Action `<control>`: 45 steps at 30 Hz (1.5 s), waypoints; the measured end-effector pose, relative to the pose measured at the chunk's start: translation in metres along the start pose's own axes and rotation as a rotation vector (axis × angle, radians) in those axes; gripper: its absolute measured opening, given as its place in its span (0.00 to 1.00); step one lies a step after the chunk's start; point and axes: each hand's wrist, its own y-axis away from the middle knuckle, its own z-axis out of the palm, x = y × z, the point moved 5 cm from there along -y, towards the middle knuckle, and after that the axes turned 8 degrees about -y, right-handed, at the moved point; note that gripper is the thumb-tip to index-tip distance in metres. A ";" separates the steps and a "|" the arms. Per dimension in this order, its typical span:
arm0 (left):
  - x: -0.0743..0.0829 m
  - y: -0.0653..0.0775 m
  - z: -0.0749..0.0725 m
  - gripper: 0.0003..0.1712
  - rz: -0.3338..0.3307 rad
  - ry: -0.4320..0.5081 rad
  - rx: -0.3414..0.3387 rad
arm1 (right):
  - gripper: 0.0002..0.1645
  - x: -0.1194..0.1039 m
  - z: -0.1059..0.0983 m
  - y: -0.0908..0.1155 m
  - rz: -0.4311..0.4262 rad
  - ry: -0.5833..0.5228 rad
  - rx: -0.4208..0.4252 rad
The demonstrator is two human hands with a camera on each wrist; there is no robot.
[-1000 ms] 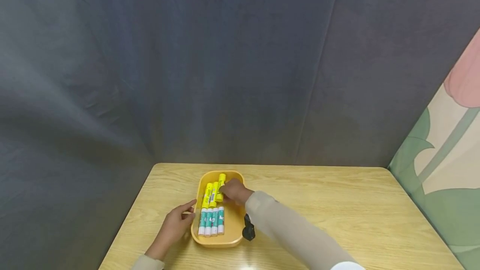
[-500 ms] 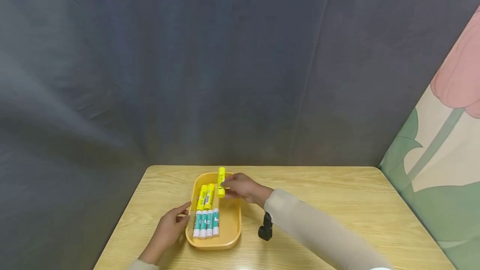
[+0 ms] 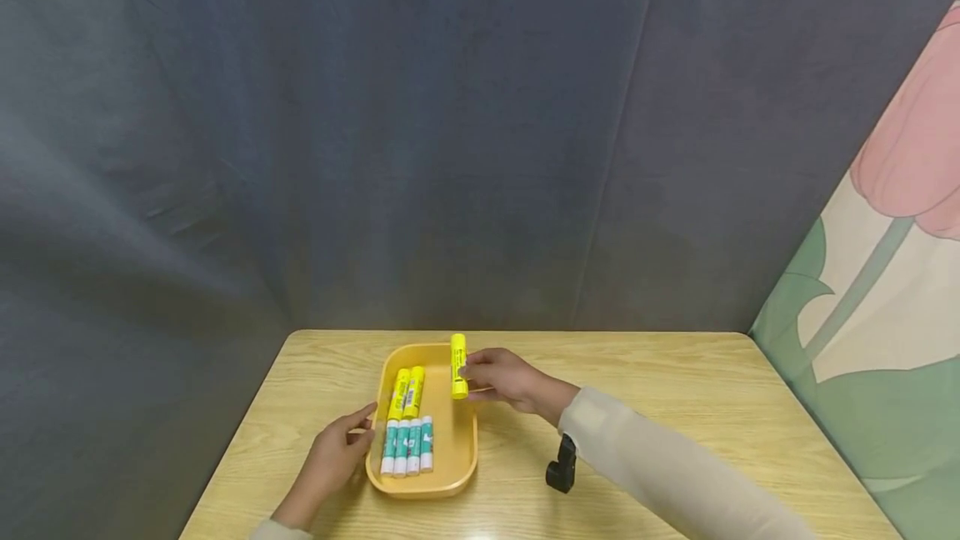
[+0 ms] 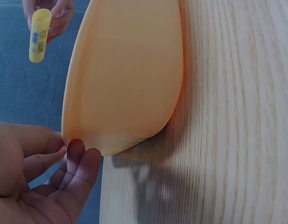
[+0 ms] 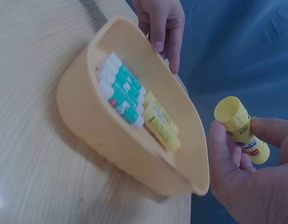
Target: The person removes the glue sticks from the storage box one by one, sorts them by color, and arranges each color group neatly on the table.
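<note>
A yellow glue stick (image 3: 459, 367) is held upright by my right hand (image 3: 510, 377), thumb and fingers pinching it above the far right side of the orange tray (image 3: 456, 448). In the right wrist view, the end of this glue stick (image 5: 242, 130) facing the camera looks recessed. Two more yellow glue sticks (image 3: 406, 394) lie side by side in the tray's left half. Below them, a row of several green-and-white glue sticks (image 3: 407, 446) lies in the tray. With its fingertips, my left hand (image 3: 330, 457) touches the tray's left wall (image 4: 106, 140) from outside.
The tray stands on a light wooden table (image 3: 637, 415), near its far left. A dark curtain (image 3: 480, 148) hangs behind the table, and a flower-patterned panel (image 3: 892, 315) is at the right. A black wrist device (image 3: 561, 465) hangs below the right sleeve.
My right hand has lifted the third yellow glue stick from beside the other two and moved it right. My left hand stays at the tray's side.
</note>
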 end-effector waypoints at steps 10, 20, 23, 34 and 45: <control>0.000 0.001 -0.001 0.27 0.014 -0.003 0.006 | 0.25 0.008 -0.029 0.003 -0.017 0.029 0.063; 0.002 0.004 -0.001 0.26 0.005 0.000 0.008 | 0.23 0.027 -0.051 0.011 0.065 0.060 0.162; 0.002 0.004 0.000 0.26 0.000 0.004 0.002 | 0.23 0.034 -0.059 0.011 0.093 0.084 0.193; 0.001 0.004 0.001 0.26 -0.003 -0.011 0.017 | 0.15 0.059 -0.082 0.012 0.144 0.188 0.248; 0.003 0.005 0.001 0.26 0.003 -0.035 0.026 | 0.13 0.070 -0.089 0.007 0.167 0.276 0.311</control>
